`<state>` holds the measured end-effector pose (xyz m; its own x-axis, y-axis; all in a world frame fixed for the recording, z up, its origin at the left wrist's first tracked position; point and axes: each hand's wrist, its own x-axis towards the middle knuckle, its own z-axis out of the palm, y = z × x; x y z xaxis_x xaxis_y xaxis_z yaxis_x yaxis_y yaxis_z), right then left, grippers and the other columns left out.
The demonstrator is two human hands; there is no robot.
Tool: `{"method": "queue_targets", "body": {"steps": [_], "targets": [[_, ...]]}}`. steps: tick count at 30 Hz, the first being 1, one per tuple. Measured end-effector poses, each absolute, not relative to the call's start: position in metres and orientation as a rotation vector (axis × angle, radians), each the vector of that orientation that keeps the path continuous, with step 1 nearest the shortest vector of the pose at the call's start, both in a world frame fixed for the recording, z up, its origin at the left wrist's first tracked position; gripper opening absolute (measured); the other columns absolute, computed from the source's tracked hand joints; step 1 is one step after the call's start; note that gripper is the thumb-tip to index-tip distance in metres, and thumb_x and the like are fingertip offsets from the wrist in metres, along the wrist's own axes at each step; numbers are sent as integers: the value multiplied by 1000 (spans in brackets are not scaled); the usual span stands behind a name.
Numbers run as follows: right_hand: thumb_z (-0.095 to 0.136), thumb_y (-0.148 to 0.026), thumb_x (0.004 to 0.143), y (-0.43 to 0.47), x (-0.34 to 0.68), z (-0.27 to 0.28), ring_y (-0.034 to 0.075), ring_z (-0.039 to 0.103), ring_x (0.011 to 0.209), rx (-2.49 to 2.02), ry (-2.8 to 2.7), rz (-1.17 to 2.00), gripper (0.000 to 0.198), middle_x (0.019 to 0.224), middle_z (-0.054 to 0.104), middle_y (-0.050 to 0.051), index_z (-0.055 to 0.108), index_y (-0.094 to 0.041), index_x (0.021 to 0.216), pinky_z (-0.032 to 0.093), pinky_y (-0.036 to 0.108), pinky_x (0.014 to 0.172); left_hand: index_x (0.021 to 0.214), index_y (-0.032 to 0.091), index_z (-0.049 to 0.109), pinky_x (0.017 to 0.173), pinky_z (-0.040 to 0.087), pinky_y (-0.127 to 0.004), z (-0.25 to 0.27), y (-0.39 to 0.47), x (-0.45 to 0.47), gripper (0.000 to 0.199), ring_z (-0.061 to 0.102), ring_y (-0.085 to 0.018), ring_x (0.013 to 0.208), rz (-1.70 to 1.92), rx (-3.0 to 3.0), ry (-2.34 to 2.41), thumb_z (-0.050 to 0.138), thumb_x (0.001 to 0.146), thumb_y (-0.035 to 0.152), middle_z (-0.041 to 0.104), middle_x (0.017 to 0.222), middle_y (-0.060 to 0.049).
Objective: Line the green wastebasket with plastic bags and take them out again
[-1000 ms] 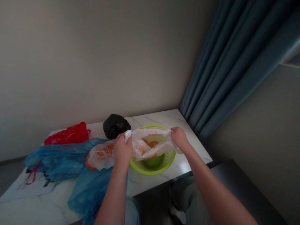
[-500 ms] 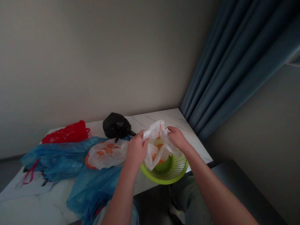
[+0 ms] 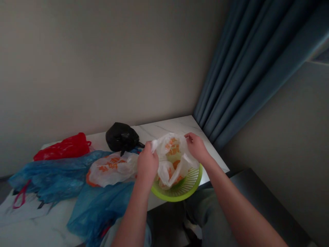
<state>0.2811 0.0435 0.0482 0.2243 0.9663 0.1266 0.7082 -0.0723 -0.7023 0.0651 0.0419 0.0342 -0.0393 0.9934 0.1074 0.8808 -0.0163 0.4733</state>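
A white plastic bag [image 3: 162,151] with orange print is spread open over a light-green slotted plastic basket [image 3: 177,199], its lower part inside the basket. My left hand [image 3: 147,161] is closed on the bag's left rim. At the opposite rim, my right hand [image 3: 196,147] has its fingers curled in a pinch on the plastic. Through the mouth of the bag, orange print shows, and a small orange patch lower down that I cannot make out. To the left of my left hand lies another white bag with orange print [image 3: 113,168].
Behind the second white bag sits a knotted black bag [image 3: 122,137]. A red bag [image 3: 64,147] and crumpled blue bags [image 3: 56,175] cover the left of the white marbled table [image 3: 177,123]. A blue curtain [image 3: 241,68] hangs at the right, by the wall.
The bag's mouth has been pulled wider, so more of its printed inner side shows. My hands have moved a little further apart. The view has shifted slightly right.
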Motion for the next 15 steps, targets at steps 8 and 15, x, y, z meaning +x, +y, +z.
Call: {"method": "queue_targets", "body": {"steps": [8,15], "targets": [[61,-22,86,51,304,34,23,68,97,-2183,-1428,373,23,100,75,11,73,-16,104,47,29,83,111,16,63,80,49,-37,28,62,54,32,69,-34,98,724,1802,2033,46,94,38,73,102,-18],[63,-37,86,65,312,20,22,70,82,-2314,-1322,660,28,83,76,10,79,-14,87,45,26,67,87,16,69,76,48,-35,22,70,47,34,69,-30,87,823,1624,2052,53,87,45,72,86,-14]]}}
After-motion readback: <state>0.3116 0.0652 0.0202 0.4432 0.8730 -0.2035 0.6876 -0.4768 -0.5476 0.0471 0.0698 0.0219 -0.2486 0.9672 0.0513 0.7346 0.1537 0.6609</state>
